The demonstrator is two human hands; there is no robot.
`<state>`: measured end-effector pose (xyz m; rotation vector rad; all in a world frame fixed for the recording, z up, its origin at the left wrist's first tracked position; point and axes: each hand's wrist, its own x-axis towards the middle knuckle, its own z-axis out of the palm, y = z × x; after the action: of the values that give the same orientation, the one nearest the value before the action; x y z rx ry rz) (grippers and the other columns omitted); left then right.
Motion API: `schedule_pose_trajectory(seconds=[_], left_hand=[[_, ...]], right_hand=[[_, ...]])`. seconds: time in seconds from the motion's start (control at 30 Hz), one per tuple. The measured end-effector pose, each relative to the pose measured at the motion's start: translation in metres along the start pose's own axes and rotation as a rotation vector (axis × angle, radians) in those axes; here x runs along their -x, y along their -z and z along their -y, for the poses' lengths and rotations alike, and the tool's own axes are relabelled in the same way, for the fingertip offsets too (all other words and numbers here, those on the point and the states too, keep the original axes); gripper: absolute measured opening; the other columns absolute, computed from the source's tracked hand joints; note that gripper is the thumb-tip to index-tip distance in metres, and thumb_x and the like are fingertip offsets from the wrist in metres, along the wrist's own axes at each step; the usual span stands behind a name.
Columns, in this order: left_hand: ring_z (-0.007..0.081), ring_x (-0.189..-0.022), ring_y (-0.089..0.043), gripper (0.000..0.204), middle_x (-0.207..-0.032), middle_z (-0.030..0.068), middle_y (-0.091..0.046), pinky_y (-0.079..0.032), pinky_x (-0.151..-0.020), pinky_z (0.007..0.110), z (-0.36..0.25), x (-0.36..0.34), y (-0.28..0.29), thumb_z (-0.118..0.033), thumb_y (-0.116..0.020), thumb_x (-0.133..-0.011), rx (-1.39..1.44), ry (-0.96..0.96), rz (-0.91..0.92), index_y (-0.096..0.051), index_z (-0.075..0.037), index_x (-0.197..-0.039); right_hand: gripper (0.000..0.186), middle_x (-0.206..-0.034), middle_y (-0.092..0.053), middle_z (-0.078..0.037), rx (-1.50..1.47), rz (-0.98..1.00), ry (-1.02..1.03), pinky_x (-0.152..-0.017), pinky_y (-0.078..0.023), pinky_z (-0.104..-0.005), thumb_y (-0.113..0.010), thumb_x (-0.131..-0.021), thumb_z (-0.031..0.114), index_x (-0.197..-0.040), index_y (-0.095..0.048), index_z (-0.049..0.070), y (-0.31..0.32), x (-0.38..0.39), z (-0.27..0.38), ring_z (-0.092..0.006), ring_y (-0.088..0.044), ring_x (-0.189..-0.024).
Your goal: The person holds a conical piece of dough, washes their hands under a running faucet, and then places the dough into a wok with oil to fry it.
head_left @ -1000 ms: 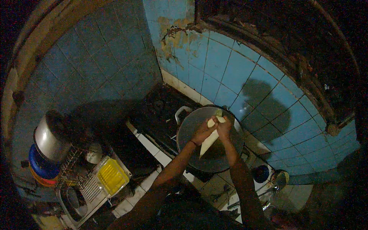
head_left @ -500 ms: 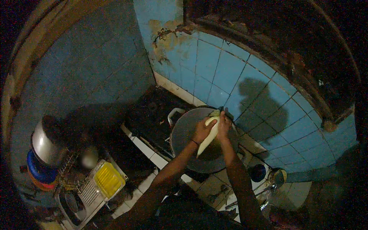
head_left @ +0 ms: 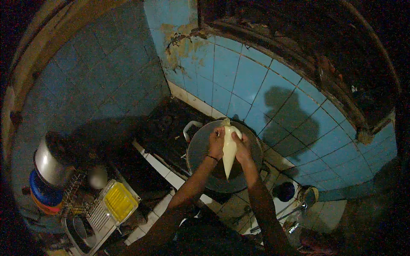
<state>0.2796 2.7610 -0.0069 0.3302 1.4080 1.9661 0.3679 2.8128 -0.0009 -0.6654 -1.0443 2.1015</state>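
Observation:
A piping bag [head_left: 229,154] full of pale yellow mixture is held over a wide grey pot [head_left: 199,149], its narrow tip pointing toward me. My left hand [head_left: 217,143] is closed on the bag's left side near the upper end. On the other side, my right hand [head_left: 242,147] wraps the bag, with the thumb across its front. The gathered, translucent top sticks up above both hands. Inside the pot the bottom is dim, and I cannot make out what it contains.
The pot sits on a dark stove [head_left: 164,128] against the blue tiled wall [head_left: 239,81]. At left stand a yellow rack [head_left: 121,202], a silver pot [head_left: 50,164] and a blue basin [head_left: 45,187]. On the right are a dark cup [head_left: 284,191] and long metal utensils [head_left: 294,210].
The piping bag has turned from slanted to nearly upright in view, its tip swinging right. My left hand has moved up and left along it; my right hand has come down lower.

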Motion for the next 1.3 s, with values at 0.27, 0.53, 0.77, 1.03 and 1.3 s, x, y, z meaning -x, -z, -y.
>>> schedule_pose_trajectory(seconds=[0.27,0.53,0.77,1.03,1.3], left_hand=[[0.0111,-0.077,-0.049,0.029,-0.087,0.0058,-0.053,-0.043,-0.065,0.026,-0.039,0.033,-0.013,-0.023,-0.056,-0.079,-0.265,0.024,0.213,-0.047,-0.003,-0.099],[0.0078,-0.068,-0.049,0.026,-0.077,0.0032,-0.056,-0.041,-0.058,0.023,-0.033,0.036,-0.012,-0.019,-0.058,-0.078,-0.322,-0.098,0.203,-0.053,0.001,-0.093],[0.0063,-0.055,-0.044,0.024,-0.065,0.0002,-0.054,-0.038,-0.049,0.022,0.006,0.01,0.012,-0.022,-0.055,-0.08,-0.652,-0.573,0.038,-0.055,0.001,-0.087],[0.0132,-0.082,-0.05,0.036,-0.089,0.0092,-0.055,-0.042,-0.068,0.027,-0.043,0.037,-0.008,-0.029,-0.055,-0.079,-0.324,-0.254,0.237,-0.048,0.0,-0.101],[0.0152,-0.083,-0.052,0.04,-0.092,0.0083,-0.055,-0.043,-0.071,0.027,-0.051,0.057,-0.002,-0.021,-0.062,-0.074,-0.321,-0.173,0.405,-0.046,0.0,-0.104]], right_hand=[[0.044,-0.094,-0.052,-0.006,0.078,-0.247,0.144,-0.071,-0.042,-0.0282,-0.057,-0.078,0.032,-0.108,-0.044,0.003,0.002,-0.013,-0.008,-0.0151,-0.05,-0.084],[0.057,-0.117,-0.04,-0.009,-0.06,0.009,0.052,-0.088,-0.033,-0.0315,-0.051,-0.08,0.037,-0.124,-0.03,0.006,0.009,-0.004,-0.01,-0.0203,-0.041,-0.104],[0.045,-0.101,-0.051,-0.005,-0.088,-0.011,0.024,-0.086,-0.032,-0.0321,-0.057,-0.077,0.036,-0.106,-0.047,0.003,-0.005,0.021,-0.011,-0.0166,-0.043,-0.097],[0.032,-0.101,-0.05,-0.005,-0.119,-0.026,0.058,-0.08,-0.039,-0.0295,-0.055,-0.08,0.02,-0.106,-0.046,0.005,-0.003,0.012,-0.013,-0.0155,-0.048,-0.094],[0.034,-0.101,-0.051,-0.005,0.096,-0.11,0.254,-0.075,-0.041,-0.0264,-0.054,-0.081,0.025,-0.106,-0.046,0.003,-0.001,0.0,-0.007,-0.0141,-0.049,-0.091]])
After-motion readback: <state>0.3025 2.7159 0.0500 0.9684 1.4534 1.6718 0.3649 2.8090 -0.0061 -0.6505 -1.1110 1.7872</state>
